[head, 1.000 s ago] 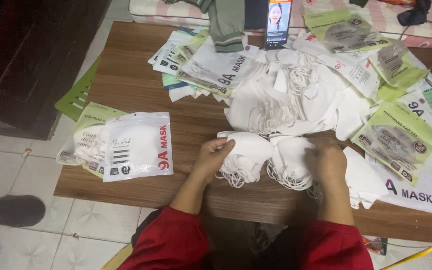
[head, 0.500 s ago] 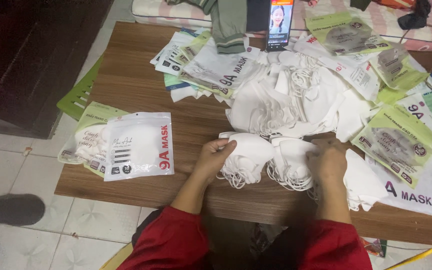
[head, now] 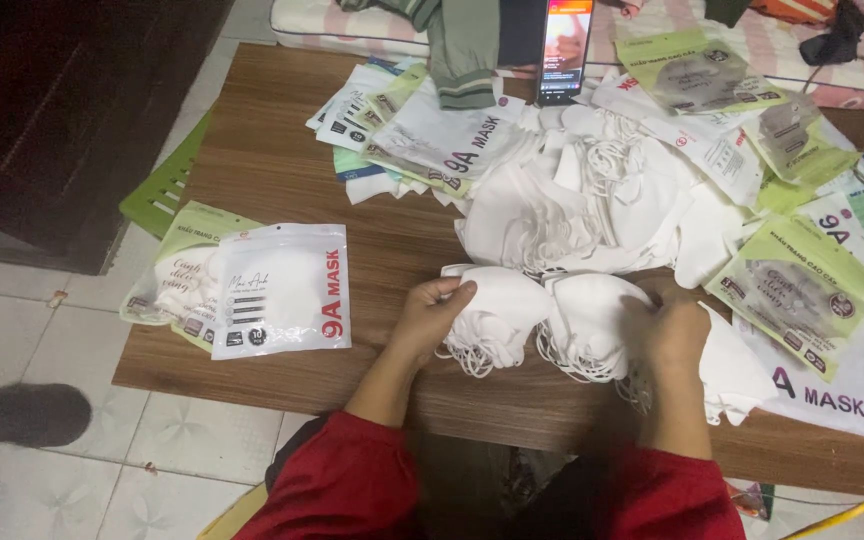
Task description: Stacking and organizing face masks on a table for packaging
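Observation:
Two small stacks of white face masks lie side by side near the front edge of a low wooden table (head: 282, 170). My left hand (head: 432, 318) grips the left stack of masks (head: 500, 315) at its left side. On the right stack of masks (head: 587, 322), my right hand (head: 670, 335) closes over the right edge. Elastic ear loops hang out under both stacks. Both sleeves are red.
A big loose pile of white masks (head: 592, 205) lies behind the stacks. Filled packets (head: 277, 290) sit at the left, with more white and green packets (head: 802, 290) at the right and back. A phone (head: 564, 45) stands at the table's far edge. Dark slippers (head: 27, 415) lie on the tiled floor.
Both hands stay on the two mask stacks with only slight finger shifts. The view has drifted a little; nothing else has moved.

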